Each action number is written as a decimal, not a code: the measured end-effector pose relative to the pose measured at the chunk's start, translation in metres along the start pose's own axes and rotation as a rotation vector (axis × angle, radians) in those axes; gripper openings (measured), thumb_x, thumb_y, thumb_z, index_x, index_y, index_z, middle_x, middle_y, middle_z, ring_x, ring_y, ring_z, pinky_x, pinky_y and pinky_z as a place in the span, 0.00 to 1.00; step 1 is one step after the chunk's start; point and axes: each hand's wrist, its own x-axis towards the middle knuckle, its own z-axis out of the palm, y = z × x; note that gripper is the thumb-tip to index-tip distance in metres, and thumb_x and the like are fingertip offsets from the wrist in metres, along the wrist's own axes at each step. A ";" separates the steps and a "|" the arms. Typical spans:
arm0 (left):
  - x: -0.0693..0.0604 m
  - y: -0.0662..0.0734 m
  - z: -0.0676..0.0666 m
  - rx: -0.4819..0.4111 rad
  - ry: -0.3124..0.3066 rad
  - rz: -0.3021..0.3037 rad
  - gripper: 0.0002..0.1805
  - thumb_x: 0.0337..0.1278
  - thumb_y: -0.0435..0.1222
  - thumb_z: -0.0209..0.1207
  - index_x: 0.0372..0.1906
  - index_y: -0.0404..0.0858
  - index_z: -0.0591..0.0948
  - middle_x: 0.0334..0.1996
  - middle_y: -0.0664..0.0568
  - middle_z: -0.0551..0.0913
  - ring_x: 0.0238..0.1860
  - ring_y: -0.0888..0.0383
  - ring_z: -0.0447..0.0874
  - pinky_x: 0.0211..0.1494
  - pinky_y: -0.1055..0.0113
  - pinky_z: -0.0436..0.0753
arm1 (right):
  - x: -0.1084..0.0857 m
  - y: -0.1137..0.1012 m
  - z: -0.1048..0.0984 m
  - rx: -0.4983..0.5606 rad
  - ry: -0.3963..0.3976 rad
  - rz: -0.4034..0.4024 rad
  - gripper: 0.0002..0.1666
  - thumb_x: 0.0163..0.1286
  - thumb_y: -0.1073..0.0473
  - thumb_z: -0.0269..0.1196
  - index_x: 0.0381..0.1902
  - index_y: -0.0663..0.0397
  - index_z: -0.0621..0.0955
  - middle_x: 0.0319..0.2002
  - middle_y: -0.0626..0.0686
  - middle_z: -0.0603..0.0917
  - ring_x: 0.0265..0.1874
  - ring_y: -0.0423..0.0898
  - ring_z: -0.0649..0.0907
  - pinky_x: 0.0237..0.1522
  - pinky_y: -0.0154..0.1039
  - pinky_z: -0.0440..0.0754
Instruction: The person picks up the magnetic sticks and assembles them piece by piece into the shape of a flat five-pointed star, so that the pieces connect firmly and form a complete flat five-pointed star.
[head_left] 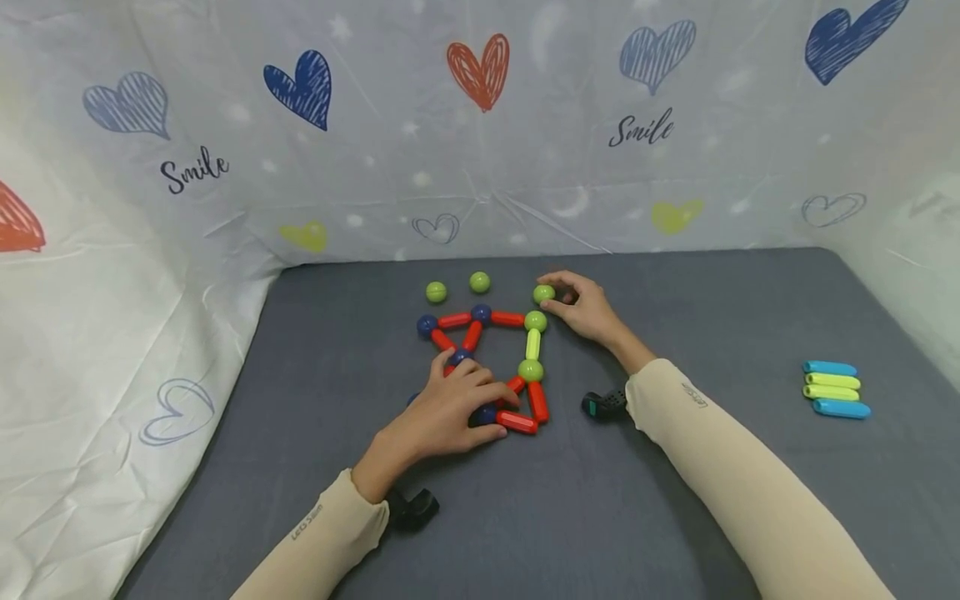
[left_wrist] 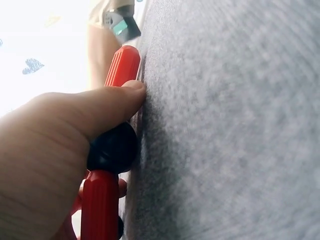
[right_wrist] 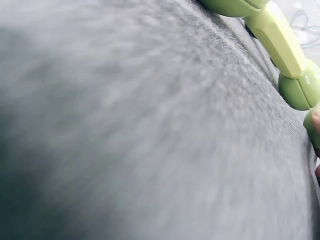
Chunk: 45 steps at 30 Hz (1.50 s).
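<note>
A flat frame of magnetic balls and sticks lies on the table. It has red sticks (head_left: pixel 517 422), blue balls (head_left: pixel 427 325), green balls (head_left: pixel 530 371) and a yellow-green stick (head_left: pixel 532 343). My left hand (head_left: pixel 450 408) covers its lower left part, fingers spread. Thumb and index finger hold a red stick beside a dark blue ball (left_wrist: pixel 114 148), partly hidden by the hand. At the frame's upper right, my right hand (head_left: pixel 585 310) pinches a loose green ball (head_left: pixel 543 294) just behind the green corner ball (head_left: pixel 536 322). The right wrist view shows only fingertips (right_wrist: pixel 316 120) on it.
Two more green balls (head_left: pixel 437 292) (head_left: pixel 480 282) sit behind the frame. Several blue and yellow-green sticks (head_left: pixel 836 390) lie in a stack at the right. A patterned white cloth (head_left: pixel 480 167) hangs at the back of the grey table (head_left: pixel 712 333).
</note>
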 end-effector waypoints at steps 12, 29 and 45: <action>0.002 0.003 -0.001 0.037 0.009 -0.027 0.14 0.61 0.56 0.66 0.49 0.61 0.84 0.39 0.63 0.80 0.52 0.59 0.71 0.75 0.30 0.48 | -0.047 0.000 -0.026 0.010 -0.062 -0.008 0.22 0.69 0.58 0.69 0.61 0.52 0.82 0.53 0.57 0.85 0.32 0.46 0.72 0.37 0.37 0.70; 0.003 0.013 0.004 0.066 0.070 -0.093 0.12 0.61 0.57 0.66 0.45 0.60 0.85 0.36 0.61 0.78 0.48 0.58 0.72 0.72 0.28 0.52 | -0.120 -0.016 -0.018 -0.039 -0.081 -0.098 0.18 0.61 0.55 0.76 0.48 0.41 0.84 0.38 0.45 0.83 0.32 0.42 0.71 0.51 0.45 0.54; 0.003 0.021 0.011 0.068 0.097 -0.139 0.12 0.61 0.56 0.66 0.45 0.59 0.86 0.34 0.60 0.77 0.46 0.57 0.71 0.71 0.29 0.53 | -0.154 -0.034 0.002 0.000 -0.135 -0.262 0.22 0.53 0.57 0.81 0.45 0.39 0.84 0.35 0.43 0.83 0.30 0.42 0.72 0.39 0.38 0.60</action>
